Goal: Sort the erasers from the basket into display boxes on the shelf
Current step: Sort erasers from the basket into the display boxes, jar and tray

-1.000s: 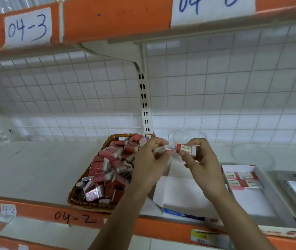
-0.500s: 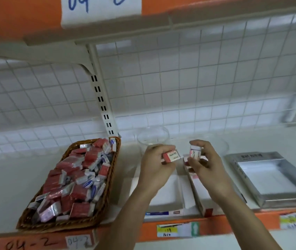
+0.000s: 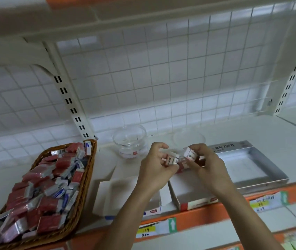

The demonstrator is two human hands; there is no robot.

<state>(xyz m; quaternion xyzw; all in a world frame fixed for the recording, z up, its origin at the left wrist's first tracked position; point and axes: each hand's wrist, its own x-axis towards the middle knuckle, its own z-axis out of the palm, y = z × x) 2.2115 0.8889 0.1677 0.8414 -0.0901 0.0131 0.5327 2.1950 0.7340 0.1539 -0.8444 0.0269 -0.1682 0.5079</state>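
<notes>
Left hand (image 3: 154, 165), fingers curled, pinches one eraser (image 3: 172, 158); right hand (image 3: 205, 165) pinches a second eraser (image 3: 190, 154). The two are held close together above the open display boxes (image 3: 194, 193) at the front of the shelf (image 3: 251, 130). Basket (image 3: 87, 177), far left on the same shelf, heaped with wrapped erasers (image 3: 44, 186); clear jar (image 3: 129, 141) behind the hands, grey box (image 3: 248, 163) to the right.

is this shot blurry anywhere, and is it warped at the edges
Head view: motion blur smears the price label and orange shelf edge; the eraser pinched in the left hand and the one in the right hand are soft, print barely legible; wide-angle distortion bows the grid wall and tilts the upright.
</notes>
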